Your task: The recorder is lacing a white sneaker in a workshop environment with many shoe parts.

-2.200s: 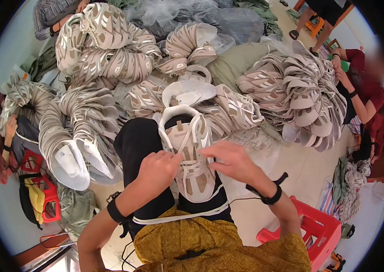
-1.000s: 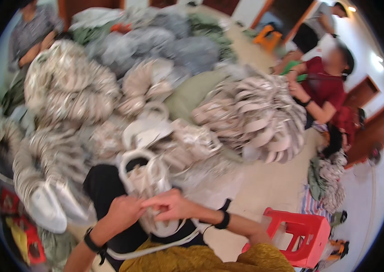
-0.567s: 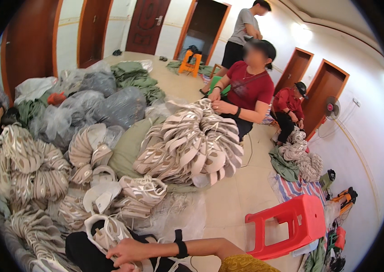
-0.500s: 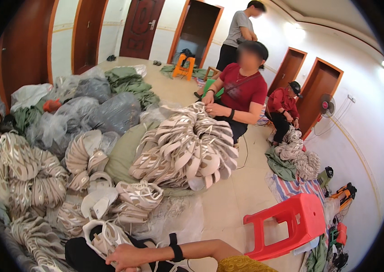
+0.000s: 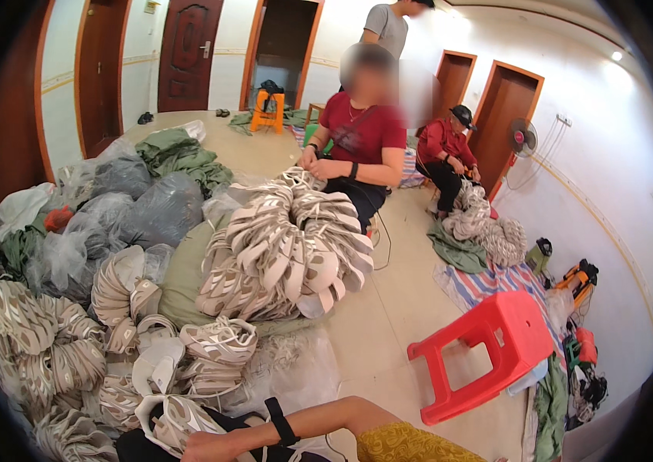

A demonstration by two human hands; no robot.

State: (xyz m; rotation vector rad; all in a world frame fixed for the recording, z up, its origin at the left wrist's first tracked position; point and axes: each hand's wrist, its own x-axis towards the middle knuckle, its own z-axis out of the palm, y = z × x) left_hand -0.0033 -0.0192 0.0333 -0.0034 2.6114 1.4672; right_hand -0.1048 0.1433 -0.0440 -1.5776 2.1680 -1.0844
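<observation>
At the lower edge my right hand [image 5: 208,447] is curled closed against a beige-and-white shoe upper [image 5: 180,422]. The lower edge cuts off part of the fingers, so what they hold cannot be made out. A black strap [image 5: 282,422] circles that wrist, below a yellow patterned sleeve. My left hand is out of view. The upper rests on dark cloth over my lap. Just beyond it lie more uppers [image 5: 219,343] and a ring-shaped bundle [image 5: 122,289]. Larger bundles of uppers [image 5: 26,319] are heaped on the left.
A person in a red shirt [image 5: 365,131] handles a large bundle of uppers [image 5: 288,246] opposite me. Another sits by the wall [image 5: 450,142]; one stands behind. A red stool [image 5: 488,346] lies tipped on the right. Plastic bags [image 5: 165,212] are piled at left.
The view has swung right, so the room shifts left in the picture. My right hand stays by the shoe upper, now lower and more cut off. The standing person shows less.
</observation>
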